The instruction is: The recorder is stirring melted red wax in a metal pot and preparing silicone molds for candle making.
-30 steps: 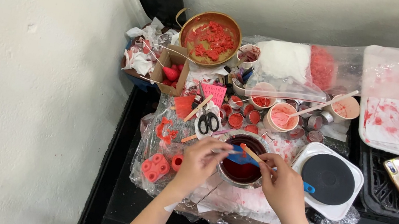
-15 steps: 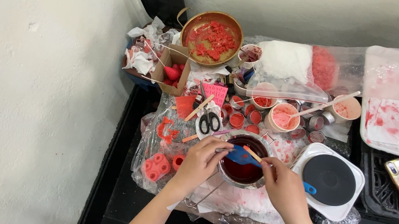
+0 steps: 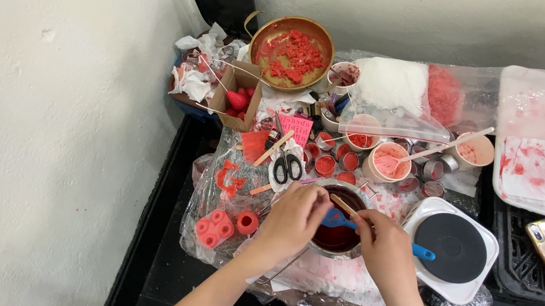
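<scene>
**Two hands over a pot of dark red liquid**

Both hands meet above a small metal pot (image 3: pixel 337 233) filled with dark red liquid, which sits on crumpled clear plastic sheeting (image 3: pixel 219 203) spread over the black tabletop (image 3: pixel 149 258). The left hand (image 3: pixel 292 218) hangs over the pot's left rim, fingers pinched together on something too small to make out. The right hand (image 3: pixel 386 249) is closed around a thin wooden stick (image 3: pixel 345 205) that slants up and to the left above the liquid. A blue-handled tool (image 3: pixel 378 233) lies across the pot, its handle passing under the right hand (the tip pokes out towards the hotplate).

Just right of the pot stands a white hotplate (image 3: pixel 453 251) with a round black top. Scissors (image 3: pixel 287 167) lie just above the left hand, and a pink silicone mould (image 3: pixel 214 229) sits to its left. Farther back is a brass bowl (image 3: pixel 292 53) holding red chunks.
</scene>
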